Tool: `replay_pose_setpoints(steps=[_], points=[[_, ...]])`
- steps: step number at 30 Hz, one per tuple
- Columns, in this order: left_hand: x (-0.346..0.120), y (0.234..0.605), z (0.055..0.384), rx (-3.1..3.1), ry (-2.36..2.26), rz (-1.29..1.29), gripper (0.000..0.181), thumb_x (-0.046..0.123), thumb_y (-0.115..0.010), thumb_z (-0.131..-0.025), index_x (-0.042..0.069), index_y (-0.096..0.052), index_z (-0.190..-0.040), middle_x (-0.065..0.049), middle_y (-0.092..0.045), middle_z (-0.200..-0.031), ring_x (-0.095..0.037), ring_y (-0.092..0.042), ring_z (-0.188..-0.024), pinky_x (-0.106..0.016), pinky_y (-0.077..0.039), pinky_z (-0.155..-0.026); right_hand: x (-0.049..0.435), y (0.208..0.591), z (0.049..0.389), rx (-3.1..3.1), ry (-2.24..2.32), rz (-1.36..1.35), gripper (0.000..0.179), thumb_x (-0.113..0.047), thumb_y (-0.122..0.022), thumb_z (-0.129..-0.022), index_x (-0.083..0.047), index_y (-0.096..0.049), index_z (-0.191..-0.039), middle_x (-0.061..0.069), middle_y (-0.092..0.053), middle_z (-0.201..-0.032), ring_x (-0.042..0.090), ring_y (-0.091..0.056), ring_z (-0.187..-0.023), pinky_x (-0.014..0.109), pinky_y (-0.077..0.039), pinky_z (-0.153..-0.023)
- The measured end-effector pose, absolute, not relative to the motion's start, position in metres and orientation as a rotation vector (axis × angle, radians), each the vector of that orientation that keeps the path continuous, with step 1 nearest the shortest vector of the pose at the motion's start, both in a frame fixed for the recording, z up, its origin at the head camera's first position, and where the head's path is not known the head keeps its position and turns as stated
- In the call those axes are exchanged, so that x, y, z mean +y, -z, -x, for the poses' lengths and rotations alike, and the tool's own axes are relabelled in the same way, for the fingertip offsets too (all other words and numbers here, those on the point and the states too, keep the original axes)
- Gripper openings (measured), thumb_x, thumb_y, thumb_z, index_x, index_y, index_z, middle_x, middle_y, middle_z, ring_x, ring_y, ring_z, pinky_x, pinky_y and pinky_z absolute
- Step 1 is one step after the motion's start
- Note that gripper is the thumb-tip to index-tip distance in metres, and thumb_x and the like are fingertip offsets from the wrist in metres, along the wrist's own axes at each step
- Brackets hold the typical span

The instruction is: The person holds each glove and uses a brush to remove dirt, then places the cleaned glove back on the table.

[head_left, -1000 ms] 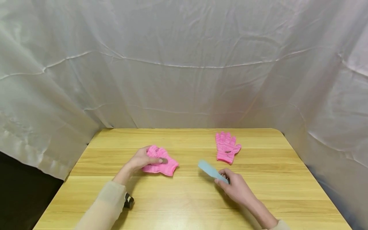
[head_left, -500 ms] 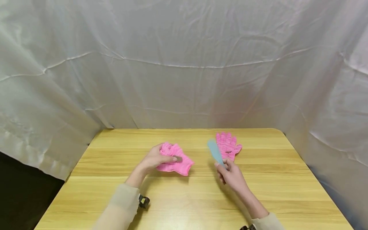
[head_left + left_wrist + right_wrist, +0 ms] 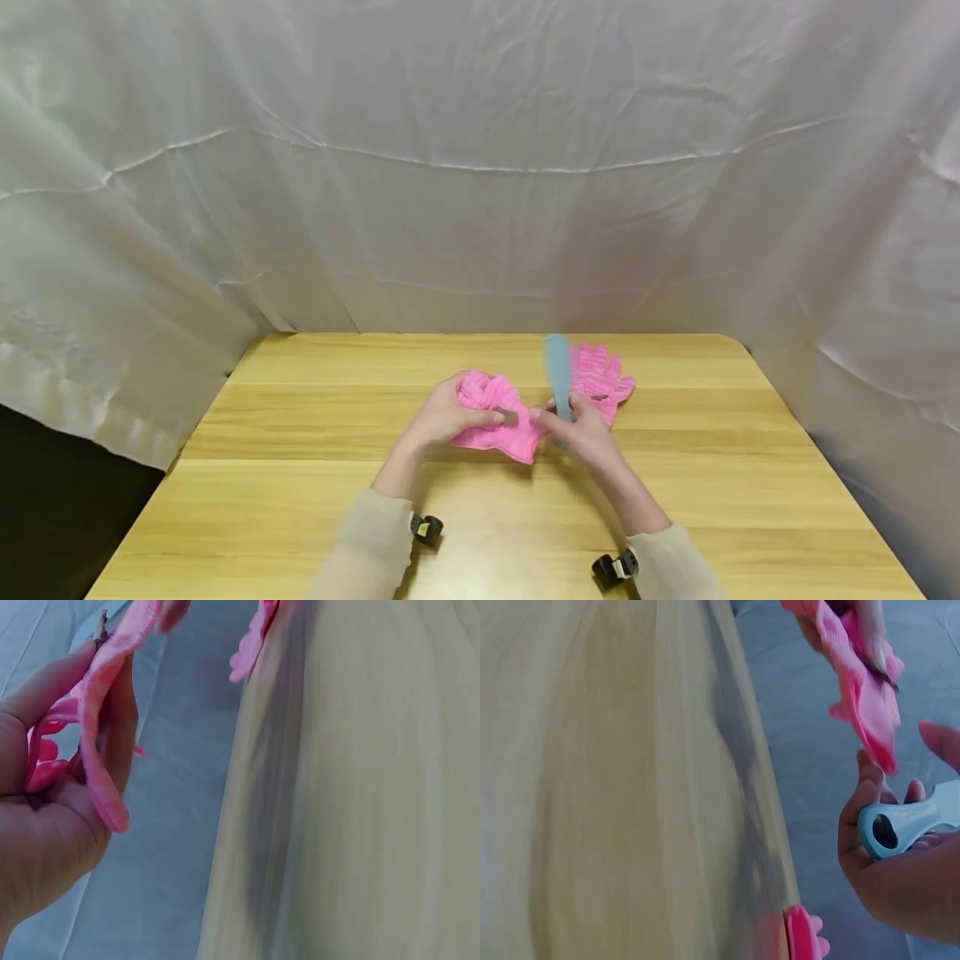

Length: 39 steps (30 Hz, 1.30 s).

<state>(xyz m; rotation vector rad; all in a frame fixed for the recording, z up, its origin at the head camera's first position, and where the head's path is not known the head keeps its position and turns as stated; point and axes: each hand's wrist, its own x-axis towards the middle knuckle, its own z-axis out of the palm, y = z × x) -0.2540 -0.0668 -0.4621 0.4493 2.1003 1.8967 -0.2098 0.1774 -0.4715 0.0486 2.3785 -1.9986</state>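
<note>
A pink knit glove is gripped by my left hand, held just above the table with its cuff toward the right. By the left thumb tip there is a brown patch on the glove; seen from the left wrist it is a dark, twig-like bit. My right hand holds a light blue spatula, blade pointing up and away; its handle has a hole, as the right wrist view shows. The right thumb and fingertips are right at the glove's cuff.
Another pink glove lies flat behind the right hand, partly covered by the spatula and hand, with a dark mark near its cuff. The wooden table ends at a silvery curtain at the back and sides.
My left hand has carried the glove rightward to the table's middle. The right hand has moved slightly left, turning the spatula upright, and its fingertips have come to the glove's cuff.
</note>
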Motion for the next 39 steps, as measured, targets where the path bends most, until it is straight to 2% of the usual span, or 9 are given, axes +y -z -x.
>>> replay_pose_setpoints(steps=[6,10,15,18,21,25,29,33,39], points=[[-0.049,0.466,0.245,2.198,-1.854,-0.453,0.054,0.007,-0.09,-0.077,0.001,-0.063,-0.123,-0.011,-0.07,-0.104,-0.02,-0.068,-0.091,-0.034,-0.061,-0.082,0.171,0.474,0.204,2.378,1.979,-0.032,0.032,-0.015,-0.083,-0.089,0.001,-0.061,-0.104,0.0,-0.047,-0.075,0.011,-0.044,-0.067,0.022,-0.041,-0.058],[-0.045,0.466,0.241,2.218,-1.85,-0.457,0.053,0.008,-0.09,-0.077,0.001,-0.062,-0.122,-0.01,-0.069,-0.104,-0.02,-0.067,-0.092,-0.033,-0.061,-0.082,0.17,0.474,0.201,2.415,1.997,-0.038,0.028,-0.01,-0.083,-0.087,0.0,-0.06,-0.101,-0.001,-0.045,-0.071,0.009,-0.044,-0.063,0.021,-0.04,-0.056],[-0.045,0.466,0.239,2.198,-1.918,-0.398,0.069,0.015,-0.089,-0.081,0.002,-0.056,-0.14,-0.014,-0.067,-0.124,-0.027,-0.067,-0.11,-0.039,-0.058,-0.096,0.17,0.473,0.201,2.384,2.076,-0.109,0.029,-0.008,-0.082,-0.088,0.0,-0.058,-0.101,-0.002,-0.046,-0.07,0.009,-0.044,-0.063,0.021,-0.039,-0.056],[-0.045,0.47,0.239,2.183,-1.996,-0.278,0.079,0.023,-0.084,-0.089,0.0,-0.043,-0.152,-0.021,-0.058,-0.141,-0.036,-0.059,-0.127,-0.045,-0.052,-0.107,0.169,0.472,0.2,2.311,2.177,-0.195,0.028,-0.009,-0.081,-0.09,-0.001,-0.056,-0.101,-0.002,-0.051,-0.071,0.009,-0.05,-0.064,0.021,-0.043,-0.058],[-0.041,0.472,0.235,2.114,-2.055,-0.157,0.082,0.033,-0.074,-0.096,-0.006,-0.032,-0.155,-0.028,-0.049,-0.149,-0.042,-0.054,-0.133,-0.051,-0.048,-0.11,0.169,0.47,0.199,2.216,2.294,-0.28,0.027,-0.01,-0.079,-0.092,-0.002,-0.055,-0.102,-0.001,-0.059,-0.074,0.008,-0.058,-0.066,0.021,-0.049,-0.06],[-0.03,0.468,0.226,1.851,-2.03,-0.174,0.078,0.049,-0.057,-0.103,-0.01,-0.037,-0.15,-0.031,-0.056,-0.141,-0.046,-0.057,-0.127,-0.056,-0.047,-0.109,0.168,0.467,0.201,2.078,2.467,-0.349,0.026,-0.009,-0.078,-0.093,-0.003,-0.054,-0.102,-0.003,-0.066,-0.079,0.007,-0.065,-0.072,0.02,-0.054,-0.063],[-0.021,0.465,0.222,1.626,-2.015,-0.283,0.07,0.049,-0.044,-0.107,-0.005,-0.042,-0.151,-0.027,-0.063,-0.133,-0.034,-0.066,-0.114,-0.054,-0.048,-0.109,0.165,0.467,0.202,2.048,2.519,-0.38,0.025,-0.01,-0.078,-0.093,-0.003,-0.055,-0.1,-0.004,-0.064,-0.08,0.005,-0.061,-0.072,0.019,-0.052,-0.063],[-0.013,0.467,0.221,1.665,-2.159,-0.292,0.051,0.03,-0.054,-0.107,-0.005,-0.052,-0.144,-0.017,-0.07,-0.126,-0.014,-0.068,-0.102,-0.039,-0.054,-0.103,0.162,0.469,0.202,2.148,2.399,-0.382,0.027,-0.013,-0.081,-0.091,-0.004,-0.058,-0.101,-0.005,-0.057,-0.078,0.005,-0.054,-0.068,0.019,-0.047,-0.06],[-0.013,0.472,0.219,1.823,-2.289,-0.139,0.034,0.019,-0.065,-0.102,-0.007,-0.065,-0.125,-0.006,-0.076,-0.104,-0.009,-0.07,-0.089,-0.025,-0.058,-0.084,0.156,0.474,0.199,2.246,2.277,-0.309,0.031,-0.014,-0.085,-0.087,-0.004,-0.059,-0.1,-0.004,-0.048,-0.073,0.008,-0.046,-0.065,0.021,-0.041,-0.057]])
